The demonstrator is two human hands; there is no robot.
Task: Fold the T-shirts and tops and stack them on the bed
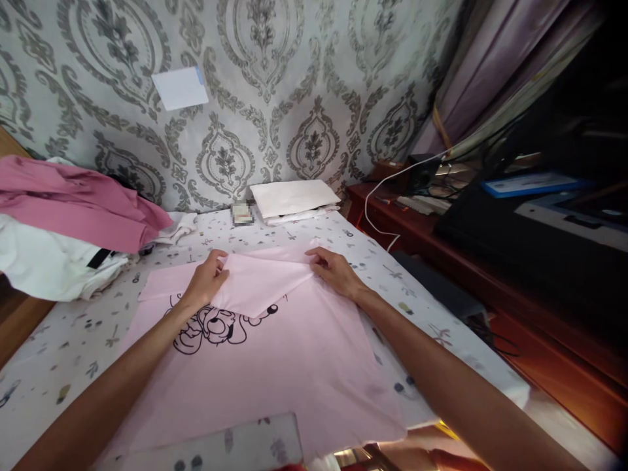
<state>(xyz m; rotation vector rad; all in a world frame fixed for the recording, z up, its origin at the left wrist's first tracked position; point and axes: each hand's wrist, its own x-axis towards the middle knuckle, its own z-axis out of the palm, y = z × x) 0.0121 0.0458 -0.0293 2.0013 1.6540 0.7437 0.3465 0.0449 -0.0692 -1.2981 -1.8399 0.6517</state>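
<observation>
Grip: left hand [210, 282] and right hand [338, 271], 2 pinches closed on folded fabric. Patterned sheet [63, 347] lies underneath. Upon it spreads the pink garment [294, 386], most of it extending from the grip toward the sheet's near edge. Its turned-over flap [265, 281] has its long axis crosswise, between the hands. Black print [212, 327], partly covered, lies nearer the left hand.

One pale-pink printed garment [294, 373], one deeper-pink garment [73, 199], one white card [180, 89], one white cable [366, 204]
</observation>
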